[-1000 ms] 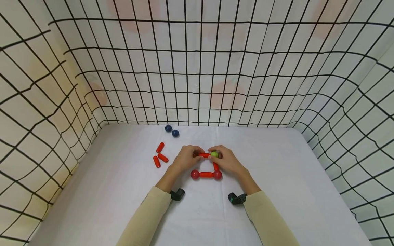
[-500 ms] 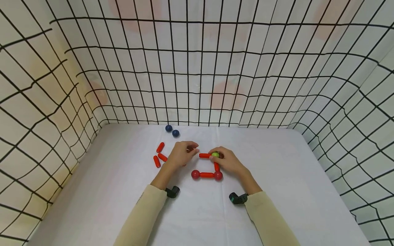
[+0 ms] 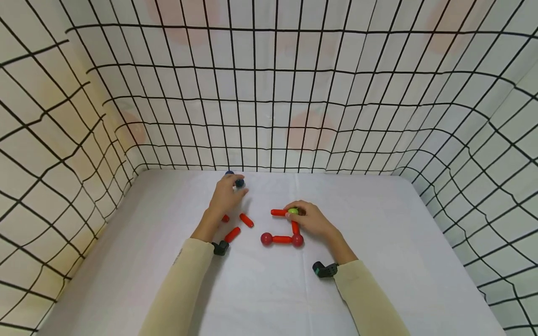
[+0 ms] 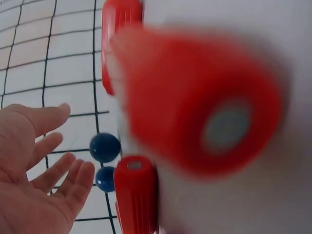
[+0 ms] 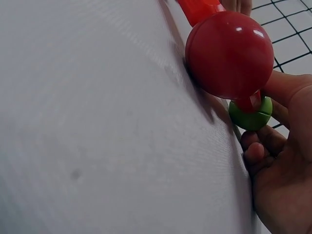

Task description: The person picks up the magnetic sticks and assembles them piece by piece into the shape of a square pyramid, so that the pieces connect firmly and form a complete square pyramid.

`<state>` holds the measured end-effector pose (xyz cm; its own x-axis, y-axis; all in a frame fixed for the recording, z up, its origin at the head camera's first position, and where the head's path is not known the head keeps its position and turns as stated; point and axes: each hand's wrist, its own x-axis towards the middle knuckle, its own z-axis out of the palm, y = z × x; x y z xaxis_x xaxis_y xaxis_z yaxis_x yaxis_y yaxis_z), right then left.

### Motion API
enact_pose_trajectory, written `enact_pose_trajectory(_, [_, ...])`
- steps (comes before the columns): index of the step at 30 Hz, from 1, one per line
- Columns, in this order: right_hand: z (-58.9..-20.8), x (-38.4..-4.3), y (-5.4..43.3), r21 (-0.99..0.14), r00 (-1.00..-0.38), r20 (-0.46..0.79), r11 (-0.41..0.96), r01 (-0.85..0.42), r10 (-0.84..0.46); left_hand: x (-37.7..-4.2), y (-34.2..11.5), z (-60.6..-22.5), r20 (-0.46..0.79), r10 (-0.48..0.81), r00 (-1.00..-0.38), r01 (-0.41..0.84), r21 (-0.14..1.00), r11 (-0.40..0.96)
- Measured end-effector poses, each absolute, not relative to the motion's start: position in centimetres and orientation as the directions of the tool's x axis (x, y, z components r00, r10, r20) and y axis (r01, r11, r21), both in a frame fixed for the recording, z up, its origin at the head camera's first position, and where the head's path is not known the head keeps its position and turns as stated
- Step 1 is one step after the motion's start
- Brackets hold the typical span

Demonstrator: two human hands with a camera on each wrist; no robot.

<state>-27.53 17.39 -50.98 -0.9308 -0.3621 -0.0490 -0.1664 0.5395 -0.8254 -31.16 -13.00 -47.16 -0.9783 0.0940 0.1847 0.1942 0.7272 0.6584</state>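
Note:
My left hand (image 3: 225, 196) reaches to the back left, thumb and fingers spread about a dark blue ball (image 3: 239, 183). In the left wrist view the fingers stand apart with nothing held, and a second blue ball (image 4: 105, 179) lies near the first. My right hand (image 3: 312, 218) pinches a green ball (image 3: 293, 212). From the green ball one red rod (image 3: 278, 213) points left, and another red rod (image 3: 295, 227) runs down to a red ball (image 3: 297, 240). A front red rod (image 3: 282, 240) joins that ball to a left red ball (image 3: 266, 239).
Loose red rods lie by the left forearm: one at right (image 3: 246, 220), one nearer (image 3: 232, 234) beside the wrist camera (image 3: 220, 248), and one partly hidden (image 3: 225, 218). A black wire grid (image 3: 273, 100) borders the white table (image 3: 378, 224) at the back and sides.
My left hand has left the end of the back rod and moved left and away to the blue balls. The loose rods have shifted right and nearer. My right hand stays on the green ball.

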Motion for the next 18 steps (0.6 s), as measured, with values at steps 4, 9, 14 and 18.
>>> enact_pose_trajectory(4, [-51.1, -27.6, 17.4, -0.829, -0.933, -0.039, 0.533, -0.170, -0.359, -31.8, -13.6, -46.9, 0.161, 0.086, -0.983, 0.168, 0.609, 0.776])
enact_pose_trajectory(9, [-51.2, -27.7, 17.4, -0.832, -0.933, -0.029, 0.526, -0.176, -0.358, -32.3, -14.0, -46.7, 0.078, 0.132, -0.988, 0.152, 0.561, 0.814])
enact_pose_trajectory(14, [-51.1, -27.7, 17.4, -0.836, -0.935, -0.045, 0.525, -0.157, -0.352, -32.6, -14.1, -47.1, 0.065, 0.153, -0.986, 0.163, 0.561, 0.812])
enact_pose_trajectory(18, [-51.2, -27.9, 17.5, -0.842, -0.935, -0.061, 0.521, -0.140, -0.349, -32.8, -13.9, -47.2, 0.073, 0.121, -0.990, 0.141, 0.583, 0.800])
